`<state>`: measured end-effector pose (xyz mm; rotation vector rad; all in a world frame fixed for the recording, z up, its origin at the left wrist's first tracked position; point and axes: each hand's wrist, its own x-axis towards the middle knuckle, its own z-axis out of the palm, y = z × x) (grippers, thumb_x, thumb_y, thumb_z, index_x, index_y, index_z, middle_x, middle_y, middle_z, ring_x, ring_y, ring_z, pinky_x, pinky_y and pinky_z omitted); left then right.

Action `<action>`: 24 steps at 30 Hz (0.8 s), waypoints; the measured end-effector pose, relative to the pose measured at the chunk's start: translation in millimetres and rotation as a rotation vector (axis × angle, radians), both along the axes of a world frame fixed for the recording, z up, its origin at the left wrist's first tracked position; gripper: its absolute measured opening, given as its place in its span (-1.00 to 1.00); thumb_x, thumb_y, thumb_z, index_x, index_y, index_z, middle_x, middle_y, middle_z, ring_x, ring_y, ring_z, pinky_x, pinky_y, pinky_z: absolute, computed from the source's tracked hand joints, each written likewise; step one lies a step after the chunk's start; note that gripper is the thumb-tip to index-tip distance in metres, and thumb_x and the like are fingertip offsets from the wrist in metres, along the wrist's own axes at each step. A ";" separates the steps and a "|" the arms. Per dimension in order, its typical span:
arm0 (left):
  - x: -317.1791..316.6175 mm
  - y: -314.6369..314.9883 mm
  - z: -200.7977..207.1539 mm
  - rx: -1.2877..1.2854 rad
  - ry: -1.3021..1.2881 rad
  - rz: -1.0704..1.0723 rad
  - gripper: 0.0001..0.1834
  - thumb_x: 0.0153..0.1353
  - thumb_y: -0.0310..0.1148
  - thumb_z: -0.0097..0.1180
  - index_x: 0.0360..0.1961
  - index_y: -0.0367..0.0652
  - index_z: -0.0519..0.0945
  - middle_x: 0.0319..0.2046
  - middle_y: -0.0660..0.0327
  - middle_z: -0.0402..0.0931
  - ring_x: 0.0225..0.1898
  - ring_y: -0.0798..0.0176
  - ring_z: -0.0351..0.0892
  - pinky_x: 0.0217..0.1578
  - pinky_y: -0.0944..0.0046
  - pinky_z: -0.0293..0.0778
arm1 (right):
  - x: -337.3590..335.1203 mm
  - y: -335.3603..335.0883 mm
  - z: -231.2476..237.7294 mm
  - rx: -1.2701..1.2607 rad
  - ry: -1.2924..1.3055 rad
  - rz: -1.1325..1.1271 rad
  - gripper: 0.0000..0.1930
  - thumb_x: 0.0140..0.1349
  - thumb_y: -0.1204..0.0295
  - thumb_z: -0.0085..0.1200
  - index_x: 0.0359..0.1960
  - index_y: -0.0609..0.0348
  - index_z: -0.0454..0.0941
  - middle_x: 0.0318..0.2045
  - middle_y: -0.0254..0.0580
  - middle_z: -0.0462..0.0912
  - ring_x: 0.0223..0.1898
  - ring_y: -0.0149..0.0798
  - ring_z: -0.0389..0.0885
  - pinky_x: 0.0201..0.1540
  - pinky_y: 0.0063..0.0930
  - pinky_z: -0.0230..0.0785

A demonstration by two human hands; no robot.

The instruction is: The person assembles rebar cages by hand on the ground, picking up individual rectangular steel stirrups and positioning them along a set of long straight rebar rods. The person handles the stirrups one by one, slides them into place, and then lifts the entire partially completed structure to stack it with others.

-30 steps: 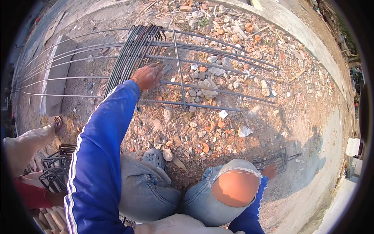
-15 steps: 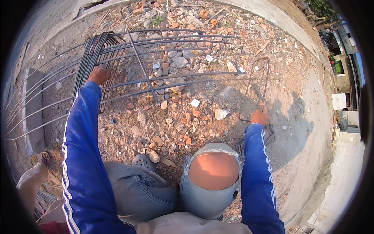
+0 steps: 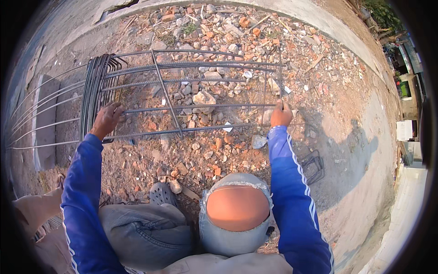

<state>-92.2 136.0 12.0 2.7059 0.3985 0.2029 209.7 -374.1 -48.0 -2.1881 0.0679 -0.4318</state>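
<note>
2 arms (image 3: 84, 187) (image 3: 294, 182) stretch forward, hands (image 3: 107, 119) (image 3: 281, 115) apart along steel bars (image 3: 219, 106).

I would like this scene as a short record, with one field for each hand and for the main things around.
Left hand: at the near end of the ring bundle; grip unclear
Right hand: holding one ring by the right ends of the bars
Bars: long, running through the bundle
Rod: crossing the bars
Slab: under the bars, at left
Rubble: strewn beneath and around
</note>
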 end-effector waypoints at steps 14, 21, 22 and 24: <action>103.7 -146.5 -9.0 -0.247 0.168 0.184 -0.47 0.19 0.05 0.18 -0.33 -0.33 0.63 -0.45 -0.15 0.62 -0.30 -0.19 0.65 -0.22 -0.10 0.51 | -126.5 162.2 38.8 0.316 0.436 0.458 -0.62 0.41 0.20 -0.06 -0.17 0.34 0.61 -0.60 -0.17 0.48 -0.48 -0.22 0.46 -0.30 -0.23 0.33; 46.4 -80.1 -14.7 -0.558 0.014 0.403 -0.61 0.17 -0.11 0.17 -0.41 -0.31 0.58 -0.45 -0.14 0.60 -0.32 -0.09 0.65 -0.24 0.03 0.50 | -163.0 188.4 46.2 -0.033 0.117 0.896 -0.56 0.44 0.14 -0.04 0.00 0.34 0.57 -0.10 0.03 0.59 -0.04 -0.07 0.59 0.01 -0.27 0.43; 37.6 -72.8 -14.7 -0.496 -0.007 0.383 -0.62 0.16 -0.11 0.17 -0.42 -0.31 0.57 -0.46 -0.12 0.60 -0.34 -0.08 0.64 -0.25 0.04 0.49 | -162.3 182.5 49.3 -0.046 0.122 0.914 -0.55 0.44 0.13 -0.04 0.01 0.35 0.57 -0.05 0.07 0.58 0.05 -0.02 0.54 0.10 -0.24 0.38; 19.6 -64.9 -14.4 -0.360 -0.062 0.333 -0.63 0.16 -0.12 0.18 -0.42 -0.31 0.57 -0.49 -0.10 0.59 -0.38 -0.07 0.62 -0.26 0.05 0.49 | -158.7 162.0 53.6 -0.020 0.106 0.925 -0.55 0.42 0.12 -0.01 0.02 0.31 0.58 -0.03 0.02 0.61 0.02 -0.04 0.59 0.10 -0.26 0.40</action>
